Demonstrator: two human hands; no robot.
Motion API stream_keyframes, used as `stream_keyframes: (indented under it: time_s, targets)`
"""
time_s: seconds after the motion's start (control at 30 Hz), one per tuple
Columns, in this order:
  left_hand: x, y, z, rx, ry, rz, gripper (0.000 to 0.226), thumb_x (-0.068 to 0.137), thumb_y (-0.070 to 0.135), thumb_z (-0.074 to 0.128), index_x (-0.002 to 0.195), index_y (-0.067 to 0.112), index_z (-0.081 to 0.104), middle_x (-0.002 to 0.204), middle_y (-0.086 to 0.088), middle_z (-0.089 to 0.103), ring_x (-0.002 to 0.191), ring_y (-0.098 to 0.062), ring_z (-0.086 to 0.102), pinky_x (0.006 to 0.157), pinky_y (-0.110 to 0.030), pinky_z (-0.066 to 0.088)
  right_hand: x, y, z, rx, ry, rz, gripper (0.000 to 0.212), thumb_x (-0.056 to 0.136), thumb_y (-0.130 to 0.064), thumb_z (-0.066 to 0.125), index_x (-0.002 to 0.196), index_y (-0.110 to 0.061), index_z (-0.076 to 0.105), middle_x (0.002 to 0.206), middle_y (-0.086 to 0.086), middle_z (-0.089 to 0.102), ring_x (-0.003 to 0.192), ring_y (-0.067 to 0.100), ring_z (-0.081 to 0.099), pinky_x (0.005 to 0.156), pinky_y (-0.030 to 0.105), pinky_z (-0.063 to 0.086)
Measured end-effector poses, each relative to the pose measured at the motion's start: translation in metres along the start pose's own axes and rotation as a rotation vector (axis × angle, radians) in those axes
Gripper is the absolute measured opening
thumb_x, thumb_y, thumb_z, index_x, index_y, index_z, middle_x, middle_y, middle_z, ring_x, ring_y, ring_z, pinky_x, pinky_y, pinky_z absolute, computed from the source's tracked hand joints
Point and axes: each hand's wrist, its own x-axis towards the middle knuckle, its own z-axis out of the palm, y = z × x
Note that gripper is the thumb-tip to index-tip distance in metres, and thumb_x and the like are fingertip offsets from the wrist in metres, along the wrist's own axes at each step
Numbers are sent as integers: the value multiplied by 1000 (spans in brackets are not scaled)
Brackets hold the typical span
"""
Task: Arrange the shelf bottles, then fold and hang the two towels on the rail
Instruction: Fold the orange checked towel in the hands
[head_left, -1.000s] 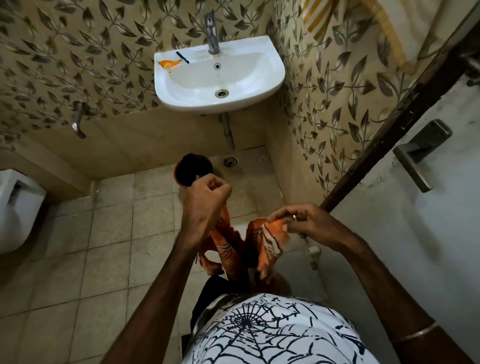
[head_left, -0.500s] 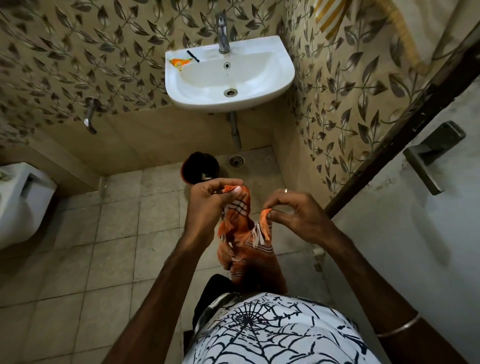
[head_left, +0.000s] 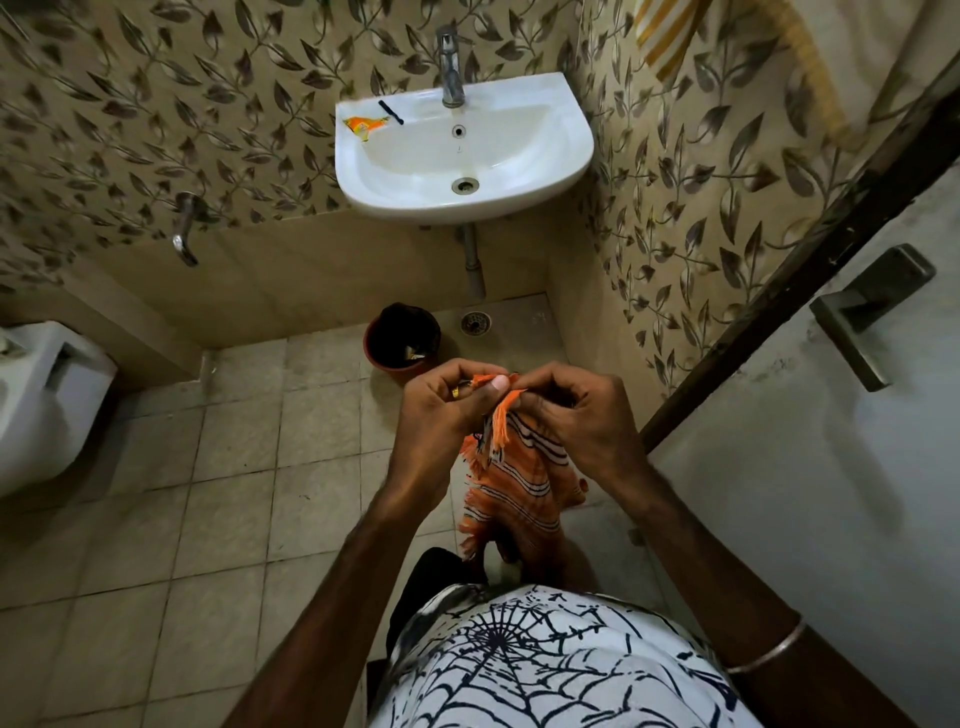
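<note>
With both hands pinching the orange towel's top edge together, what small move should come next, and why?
Probably smooth the fold down: the left hand and right hand pinch the towel corners together at the top, while the rest hangs bunched and uneven below, so it likely needs straightening before another fold.

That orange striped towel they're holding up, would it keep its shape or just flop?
Probably floppy: the orange towel hangs in loose folds below where the left hand and right hand pinch its top edge. Likely light, since fingertip pinches alone carry it. The fringe dangles freely, so it may snag.
</note>
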Motion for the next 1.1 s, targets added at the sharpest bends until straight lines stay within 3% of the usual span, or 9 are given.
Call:
stream_keyframes:
  time_s: [0.23, 0.33, 0.4, 0.5, 0.67, 0.93, 1.1]
  targets:
    - [-4, -1, 2, 22, -45, 14, 15, 95, 13, 60, 103, 5, 70, 95, -12, 72, 86, -25, 72, 74, -31, 59, -4, -4, 1, -54, 31, -5, 10, 86, -20, 74, 94, -15, 70, 83, -6, 71, 76, 4, 71, 64, 19, 59]
    - [-6, 0, 2, 40, -92, 26, 15, 91, 14, 65, 103, 7, 70, 95, -8, 73, 86, -20, 72, 72, -26, 57, -3, -2, 1, -79, 64, 9, 16, 84, -22, 77, 88, -18, 62, 79, -10, 65, 73, 2, 68, 61, 15, 55]
    - [-10, 2, 2, 35, -133, 27, 23, 83, 10, 73, 106, 6, 68, 97, -6, 74, 88, -17, 73, 71, -24, 57, -2, -1, 0, -74, 59, 41, 18, 82, -25, 78, 88, -19, 61, 78, -10, 64, 71, 3, 66, 60, 18, 55]
    - [-11, -1, 1, 83, -155, 73, 35, 75, 2, 79, 108, 6, 66, 100, -8, 73, 92, -20, 73, 77, -34, 61, 0, 0, -2, 4, 22, 117, 23, 80, -21, 80, 97, -18, 66, 75, -8, 67, 65, 6, 66, 58, 26, 56]
    - [-7, -1, -3, 172, -113, 146, 24, 78, -1, 75, 101, 6, 71, 96, -7, 74, 89, -18, 73, 78, -36, 61, 5, 4, -12, 121, -112, 206, 21, 78, -21, 83, 97, -14, 76, 84, 2, 75, 78, 21, 73, 72, 47, 62]
    - [-5, 0, -1, 218, -92, 179, 12, 90, 5, 64, 99, 5, 73, 94, -7, 74, 91, -19, 72, 80, -39, 60, 7, 2, -21, 231, -206, 248, 28, 72, -24, 83, 89, -5, 74, 87, 12, 75, 83, 30, 74, 76, 44, 62]
    - [-7, -3, 7, 317, -11, 249, 12, 92, 8, 64, 99, 14, 71, 92, 2, 72, 87, -8, 71, 74, -26, 59, 8, 8, -22, 273, -315, 323, 29, 77, -32, 82, 97, -13, 73, 93, 21, 72, 84, 34, 70, 84, 60, 55]
